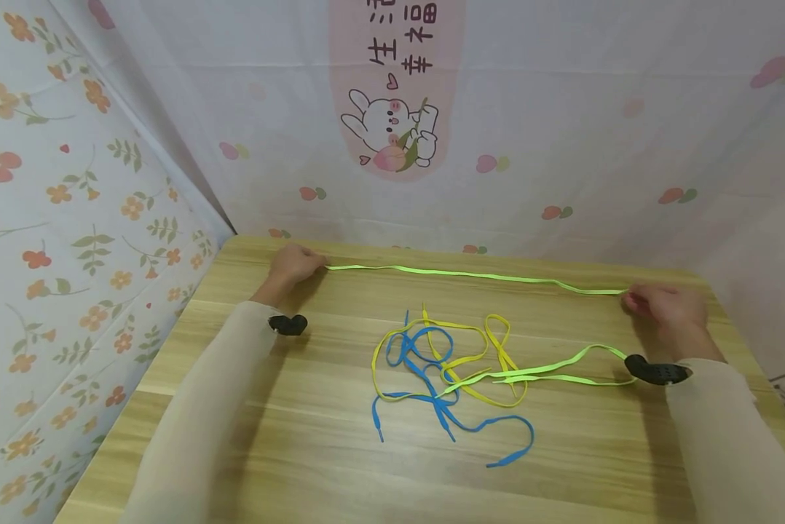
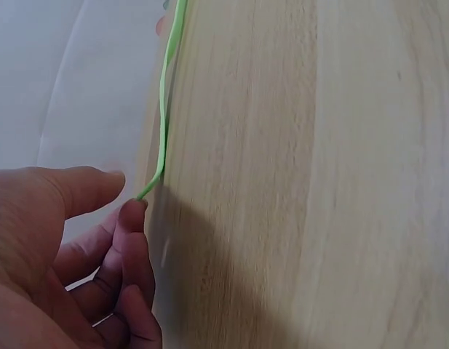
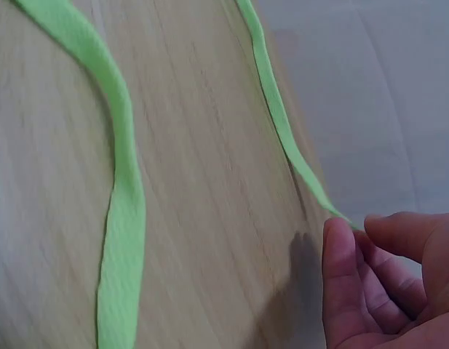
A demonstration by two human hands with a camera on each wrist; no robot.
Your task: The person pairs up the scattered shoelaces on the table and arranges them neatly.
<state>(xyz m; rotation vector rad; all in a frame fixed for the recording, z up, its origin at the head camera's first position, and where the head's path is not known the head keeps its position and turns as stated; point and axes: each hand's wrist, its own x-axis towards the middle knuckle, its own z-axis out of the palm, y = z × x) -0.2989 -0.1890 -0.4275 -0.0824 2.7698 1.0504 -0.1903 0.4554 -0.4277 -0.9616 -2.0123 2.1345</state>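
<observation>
Along the far edge of the table, a flat neon-green shoelace [image 1: 458,273] stretches between the two hands. At its left end, my left hand [image 1: 296,263] holds the lace by the fingertips; in the left wrist view the thumb stands off from the index finger, and the lace tip is hidden behind that finger. My right hand [image 1: 669,309] pinches the other end between thumb and index finger [image 3: 340,251]. A second green shoelace [image 1: 563,364] lies looped, its bend near the right wrist. Blue [image 1: 425,371] and yellow shoelaces [image 1: 392,335] lie tangled nearer the middle, partly under it.
The wood-grain table [image 1: 340,473] meets a white printed cloth [image 1: 563,131] at its far edge. A floral cloth [image 1: 71,218] hangs along the left side. Black wrist devices [image 1: 657,370] sit on both sleeves.
</observation>
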